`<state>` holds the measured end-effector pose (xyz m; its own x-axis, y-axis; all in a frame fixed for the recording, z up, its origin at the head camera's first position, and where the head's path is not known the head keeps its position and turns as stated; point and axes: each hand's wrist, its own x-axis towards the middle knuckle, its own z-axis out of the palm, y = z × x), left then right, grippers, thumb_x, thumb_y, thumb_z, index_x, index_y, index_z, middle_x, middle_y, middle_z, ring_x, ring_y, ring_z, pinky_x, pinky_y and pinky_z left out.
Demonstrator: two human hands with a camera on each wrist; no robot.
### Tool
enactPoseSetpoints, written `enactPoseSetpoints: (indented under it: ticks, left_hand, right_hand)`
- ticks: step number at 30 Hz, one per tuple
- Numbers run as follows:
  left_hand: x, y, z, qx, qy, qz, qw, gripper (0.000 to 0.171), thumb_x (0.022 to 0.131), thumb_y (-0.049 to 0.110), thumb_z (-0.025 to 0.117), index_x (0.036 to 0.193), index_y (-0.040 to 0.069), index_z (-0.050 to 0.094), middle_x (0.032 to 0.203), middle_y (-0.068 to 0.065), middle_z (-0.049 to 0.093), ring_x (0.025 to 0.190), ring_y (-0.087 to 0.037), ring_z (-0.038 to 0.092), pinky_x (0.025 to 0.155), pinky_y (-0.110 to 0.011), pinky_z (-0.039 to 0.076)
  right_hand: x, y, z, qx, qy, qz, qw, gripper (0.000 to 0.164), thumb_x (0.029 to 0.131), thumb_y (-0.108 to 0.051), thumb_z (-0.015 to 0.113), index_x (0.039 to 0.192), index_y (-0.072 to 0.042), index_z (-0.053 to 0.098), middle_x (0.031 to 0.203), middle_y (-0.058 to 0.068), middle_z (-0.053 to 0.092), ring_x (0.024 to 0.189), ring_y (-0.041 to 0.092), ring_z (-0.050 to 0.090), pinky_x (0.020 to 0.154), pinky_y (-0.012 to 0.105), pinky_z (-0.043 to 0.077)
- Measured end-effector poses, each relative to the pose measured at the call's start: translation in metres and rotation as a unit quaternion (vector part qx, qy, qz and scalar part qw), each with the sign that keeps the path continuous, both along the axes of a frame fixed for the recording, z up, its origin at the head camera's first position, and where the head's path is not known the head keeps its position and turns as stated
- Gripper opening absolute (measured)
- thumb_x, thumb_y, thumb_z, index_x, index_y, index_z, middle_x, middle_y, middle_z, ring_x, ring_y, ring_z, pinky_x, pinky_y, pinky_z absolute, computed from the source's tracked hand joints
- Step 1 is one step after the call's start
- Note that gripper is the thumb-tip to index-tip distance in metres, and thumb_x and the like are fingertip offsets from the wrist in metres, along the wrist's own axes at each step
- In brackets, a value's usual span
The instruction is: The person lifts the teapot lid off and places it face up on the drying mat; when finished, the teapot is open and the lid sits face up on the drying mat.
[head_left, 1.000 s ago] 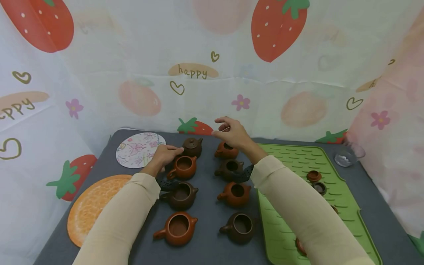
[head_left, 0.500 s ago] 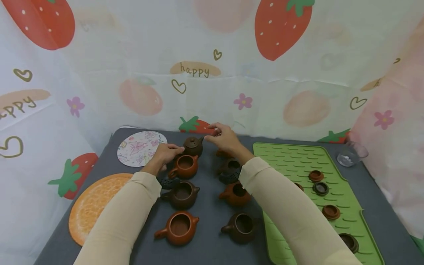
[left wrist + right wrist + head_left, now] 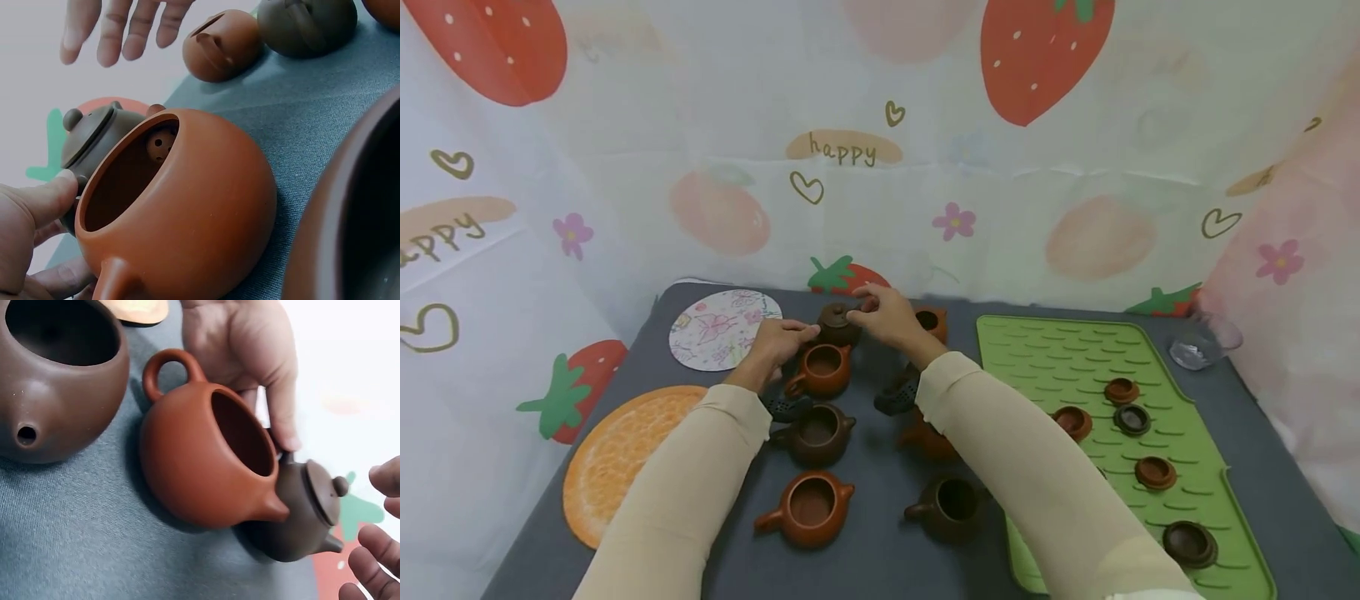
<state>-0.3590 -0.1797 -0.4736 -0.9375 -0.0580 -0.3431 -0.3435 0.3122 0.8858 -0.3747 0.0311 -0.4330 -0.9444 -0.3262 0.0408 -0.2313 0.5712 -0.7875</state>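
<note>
At the back of the left row stands a dark brown teapot [image 3: 837,331] with its lid on. My left hand [image 3: 775,343] pinches its handle, the thumb on top in the left wrist view. My right hand [image 3: 889,318] hovers by its spout and lid, fingers loosely bent and apart, holding nothing. Just in front sits a lidless orange-brown teapot [image 3: 187,462], its mouth facing up; strainer holes show inside it in the left wrist view. My left fingers pass close beside this pot's handle.
More lidless teapots stand in two rows, including a dark one [image 3: 817,435] and an orange one [image 3: 811,508]. Several loose lids lie on a green mat [image 3: 1037,350] at right, beside a clear glass cup [image 3: 1197,346]. Two round mats, one floral [image 3: 715,329], one orange [image 3: 617,467], lie left.
My right hand has moved left and slightly down from above the right row to the lidded teapot. My left hand stays at its handle. More lids on the green mat have come into view.
</note>
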Motion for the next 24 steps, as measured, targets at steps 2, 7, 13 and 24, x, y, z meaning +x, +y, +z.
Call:
enactPoseSetpoints:
  ticks: [2,7,13,24]
  left_hand:
    - [-0.001,0.001,0.000,0.000,0.002,0.000,1.0000,0.039,0.093,0.032,0.067,0.118,0.001,0.068,0.119,-0.016,0.057,0.108,-0.031,0.052,0.091,-0.043,0.044]
    - [-0.003,0.001,-0.002,0.001,0.001,0.001,1.0000,0.039,0.093,0.031,0.067,0.117,0.001,0.069,0.117,-0.015,0.058,0.105,-0.029,0.053,0.088,-0.041,0.046]
    - [-0.002,0.002,-0.001,0.008,0.004,-0.001,1.0000,0.040,0.091,0.034,0.069,0.117,0.003,0.070,0.119,-0.015,0.059,0.108,-0.031,0.053,0.089,-0.041,0.047]
    - [-0.001,-0.002,-0.006,0.002,0.004,0.004,1.0000,0.040,0.092,0.034,0.067,0.118,0.004,0.070,0.115,-0.015,0.061,0.102,-0.029,0.055,0.085,-0.039,0.048]
  right_hand:
    - [-0.001,-0.002,-0.003,0.002,-0.003,-0.003,1.000,0.041,0.094,-0.024,0.065,0.132,-0.009,0.058,0.111,0.009,0.060,0.086,0.022,0.058,0.072,0.038,0.049]
    - [-0.002,-0.009,-0.009,0.000,-0.013,0.000,1.000,0.042,0.095,-0.025,0.063,0.133,-0.008,0.056,0.107,0.010,0.061,0.085,0.023,0.059,0.071,0.037,0.050]
    - [-0.003,-0.015,-0.014,0.014,-0.006,-0.029,0.999,0.039,0.095,-0.027,0.064,0.130,-0.010,0.059,0.105,0.008,0.061,0.086,0.023,0.059,0.072,0.037,0.050]
    - [-0.005,-0.030,-0.019,0.054,0.012,-0.043,0.998,0.035,0.095,-0.027,0.063,0.126,-0.011,0.061,0.094,0.005,0.060,0.077,0.020,0.057,0.065,0.032,0.049]
